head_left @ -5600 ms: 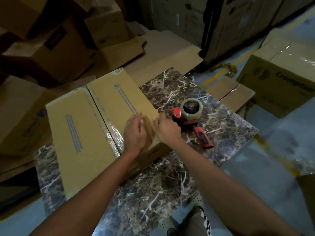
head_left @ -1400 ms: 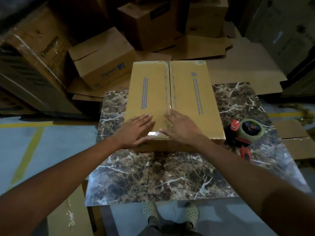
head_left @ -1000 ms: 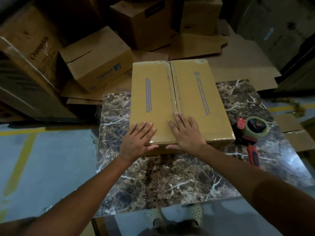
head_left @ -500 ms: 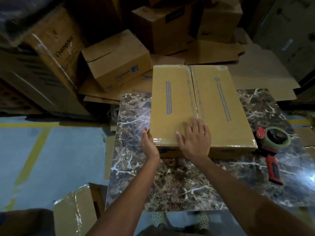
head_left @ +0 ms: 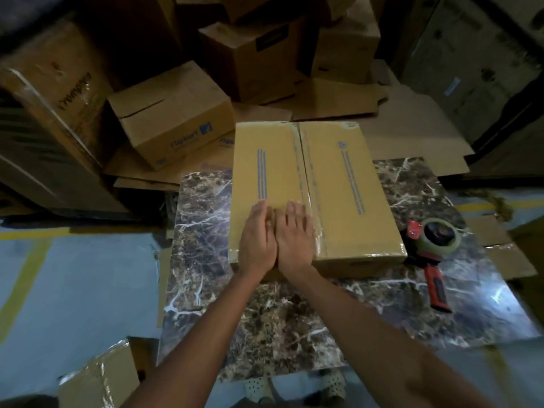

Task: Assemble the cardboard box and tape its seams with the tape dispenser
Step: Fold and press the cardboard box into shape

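Note:
A closed yellow-brown cardboard box (head_left: 347,184) lies flat on the marble table (head_left: 294,316), with clear tape along its centre seam and over its near edge. My left hand (head_left: 257,238) and my right hand (head_left: 294,235) rest side by side, palms down and fingers flat, on the box's near left part just left of the seam. Neither hand holds anything. The tape dispenser (head_left: 435,242), with a red handle and a greenish roll, lies on the table to the right of the box, untouched.
Stacked cardboard boxes (head_left: 173,113) and flattened cardboard sheets (head_left: 397,122) crowd the floor behind and left of the table. A taped box (head_left: 100,378) stands at the lower left. The floor is grey with yellow lines (head_left: 23,234). My shoes show under the table's near edge.
My left hand has come up from the box's near left corner onto the top face. Both hands now lie together, flat, left of the seam.

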Action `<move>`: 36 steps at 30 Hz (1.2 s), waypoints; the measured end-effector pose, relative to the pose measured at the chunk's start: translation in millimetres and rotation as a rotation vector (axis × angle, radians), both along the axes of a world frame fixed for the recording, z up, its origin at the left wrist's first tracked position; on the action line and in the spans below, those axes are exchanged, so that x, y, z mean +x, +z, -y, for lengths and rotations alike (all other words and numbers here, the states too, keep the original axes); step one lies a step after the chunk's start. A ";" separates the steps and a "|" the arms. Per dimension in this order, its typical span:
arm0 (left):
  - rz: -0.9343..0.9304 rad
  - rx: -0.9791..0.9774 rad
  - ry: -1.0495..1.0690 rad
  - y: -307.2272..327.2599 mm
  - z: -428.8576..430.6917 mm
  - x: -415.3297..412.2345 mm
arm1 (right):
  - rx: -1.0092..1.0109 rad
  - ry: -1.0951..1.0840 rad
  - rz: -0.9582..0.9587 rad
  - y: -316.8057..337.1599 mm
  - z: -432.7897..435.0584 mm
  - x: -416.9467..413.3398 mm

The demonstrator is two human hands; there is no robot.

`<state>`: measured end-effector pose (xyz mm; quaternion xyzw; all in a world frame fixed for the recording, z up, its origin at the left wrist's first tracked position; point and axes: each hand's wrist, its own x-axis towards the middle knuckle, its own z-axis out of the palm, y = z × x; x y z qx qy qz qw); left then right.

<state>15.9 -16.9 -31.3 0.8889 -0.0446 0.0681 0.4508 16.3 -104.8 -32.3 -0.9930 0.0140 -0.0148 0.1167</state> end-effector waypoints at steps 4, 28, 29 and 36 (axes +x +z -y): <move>0.011 0.271 -0.010 -12.5 -1.1 3.0 | -0.042 -0.014 0.011 -1.9 30.4 -2.1; -0.002 0.460 -0.236 1.4 132.6 10.5 | -0.097 -0.142 0.004 8.6 159.1 -10.1; -0.005 0.513 -0.222 -3.1 134.2 10.7 | -0.102 -0.155 -0.005 6.6 171.2 -11.9; -0.008 0.570 -0.169 -6.1 137.0 7.2 | 0.099 -0.044 -0.040 -7.0 230.3 -21.2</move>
